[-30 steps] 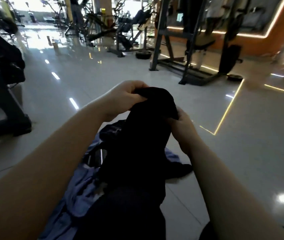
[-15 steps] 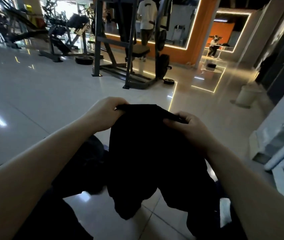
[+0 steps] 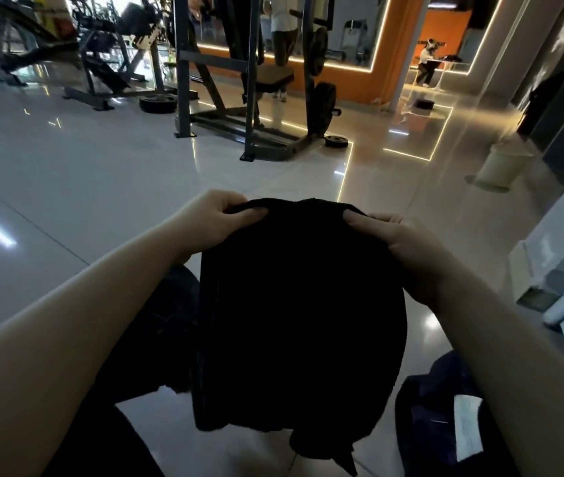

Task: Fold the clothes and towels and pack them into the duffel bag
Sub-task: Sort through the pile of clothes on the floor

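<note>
Around: glossy tiled floor (image 3: 84, 187), weight rack (image 3: 249, 80) ahead, pale bin (image 3: 502, 165) at right, dark bag (image 3: 446, 407) with white tag (image 3: 468, 426) at lower right, print unreadable. Black garment (image 3: 298, 311) hanging mid-frame, hiding lap and floor behind. Top edge pinched by left hand (image 3: 211, 223) and right hand (image 3: 404, 246), thumbs on top. Perhaps shirt; too dark to tell.

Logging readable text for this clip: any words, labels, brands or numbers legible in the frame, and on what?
None can be read.
White tag on the dark item at lower right: faint print, too blurred to read.
Black garment held by the left hand and right hand: no print visible.
Weight plates on the floor: any markings too small to tell.
</note>
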Tool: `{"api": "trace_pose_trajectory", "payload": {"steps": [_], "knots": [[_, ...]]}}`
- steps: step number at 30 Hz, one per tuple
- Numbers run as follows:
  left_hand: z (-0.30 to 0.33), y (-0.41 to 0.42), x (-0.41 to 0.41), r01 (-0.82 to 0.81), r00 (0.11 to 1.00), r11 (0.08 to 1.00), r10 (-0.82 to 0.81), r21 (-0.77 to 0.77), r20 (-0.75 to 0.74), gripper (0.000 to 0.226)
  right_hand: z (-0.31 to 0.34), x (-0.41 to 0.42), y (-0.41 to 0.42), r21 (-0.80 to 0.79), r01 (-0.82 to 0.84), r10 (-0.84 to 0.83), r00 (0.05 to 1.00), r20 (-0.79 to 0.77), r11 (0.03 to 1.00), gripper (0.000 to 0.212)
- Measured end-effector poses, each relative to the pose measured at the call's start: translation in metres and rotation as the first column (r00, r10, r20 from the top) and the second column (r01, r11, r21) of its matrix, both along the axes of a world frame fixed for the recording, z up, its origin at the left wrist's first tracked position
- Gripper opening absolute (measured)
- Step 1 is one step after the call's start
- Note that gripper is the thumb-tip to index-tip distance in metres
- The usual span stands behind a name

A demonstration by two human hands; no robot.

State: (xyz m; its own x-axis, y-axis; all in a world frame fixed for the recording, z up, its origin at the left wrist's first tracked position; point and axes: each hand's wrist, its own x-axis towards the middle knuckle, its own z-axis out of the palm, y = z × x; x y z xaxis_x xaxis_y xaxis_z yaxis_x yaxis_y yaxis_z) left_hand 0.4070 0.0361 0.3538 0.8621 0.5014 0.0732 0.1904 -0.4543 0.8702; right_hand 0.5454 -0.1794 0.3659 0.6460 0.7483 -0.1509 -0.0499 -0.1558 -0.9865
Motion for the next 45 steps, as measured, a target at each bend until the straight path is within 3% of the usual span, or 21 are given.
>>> {"api": "trace_pose_trajectory", "payload": {"steps": [5, 7, 9, 13, 18, 22, 24, 27, 29, 34, 39, 42, 45], "knots": [[-0.018, 0.015, 0.003, -0.079, 0.995, 0.986, 0.086, 0.148, -0.040, 0.030, -0.015, 0.001, 0.013, -0.074, -0.048, 0.051, 0.998, 0.045, 0.996, 0.052], [-0.020, 0.019, 0.000, -0.072, 0.996, 0.983, 0.081, 0.169, -0.047, 0.026, -0.020, 0.002, 0.019, -0.090, -0.032, 0.038, 0.997, 0.067, 0.995, 0.041], [-0.020, 0.020, -0.004, -0.015, 0.998, 0.995, 0.021, 0.097, -0.061, 0.020, -0.025, 0.003, 0.025, -0.097, -0.029, 0.040, 0.994, 0.106, 0.995, 0.029], [-0.028, 0.006, -0.010, 0.149, 0.984, 0.988, -0.152, -0.034, -0.098, 0.043, -0.033, -0.005, 0.040, -0.077, -0.145, 0.159, 0.965, 0.210, 0.986, 0.024], [-0.044, 0.002, -0.008, 0.169, 0.985, 0.982, -0.170, -0.087, -0.007, 0.013, -0.039, -0.022, 0.069, -0.046, -0.174, 0.179, 0.910, 0.375, 0.984, 0.021], [-0.040, 0.025, -0.021, 0.147, 0.989, 0.974, -0.150, -0.171, -0.005, 0.014, -0.034, -0.025, 0.086, 0.056, -0.099, 0.072, 0.931, 0.358, 0.994, 0.021], [-0.045, 0.035, -0.031, 0.166, 0.977, 0.971, -0.186, -0.174, -0.106, 0.026, -0.030, -0.025, 0.093, 0.140, -0.063, 0.020, 0.955, 0.294, 0.988, 0.020], [-0.059, 0.055, -0.050, 0.206, 0.886, 0.975, -0.150, 0.081, -0.439, 0.023, -0.027, -0.021, 0.100, 0.234, 0.001, -0.032, 0.991, 0.130, 0.972, 0.019], [-0.068, 0.075, -0.065, 0.203, 0.845, 0.961, -0.075, 0.188, -0.529, 0.019, -0.028, -0.017, 0.104, 0.241, 0.040, -0.058, 0.996, 0.068, 0.970, 0.018], [-0.075, 0.113, -0.095, -0.029, 0.847, 0.907, 0.245, 0.419, -0.472, 0.013, -0.062, -0.012, 0.126, 0.055, 0.074, -0.084, 0.974, 0.209, 0.996, 0.013], [-0.081, 0.131, -0.119, -0.134, 0.834, 0.904, 0.324, 0.406, -0.447, 0.006, -0.100, -0.013, 0.158, -0.064, 0.096, -0.078, 0.967, 0.243, 0.993, 0.019], [-0.085, 0.140, -0.130, -0.144, 0.814, 0.907, 0.336, 0.395, -0.474, 0.006, -0.124, -0.023, 0.173, -0.237, -0.094, 0.147, 0.966, 0.215, 0.967, 0.018], [-0.095, 0.151, -0.140, -0.138, 0.775, 0.905, 0.351, 0.401, -0.526, 0.005, -0.156, -0.036, 0.190, -0.465, -0.307, 0.428, 0.886, 0.179, 0.830, 0.023]]}}
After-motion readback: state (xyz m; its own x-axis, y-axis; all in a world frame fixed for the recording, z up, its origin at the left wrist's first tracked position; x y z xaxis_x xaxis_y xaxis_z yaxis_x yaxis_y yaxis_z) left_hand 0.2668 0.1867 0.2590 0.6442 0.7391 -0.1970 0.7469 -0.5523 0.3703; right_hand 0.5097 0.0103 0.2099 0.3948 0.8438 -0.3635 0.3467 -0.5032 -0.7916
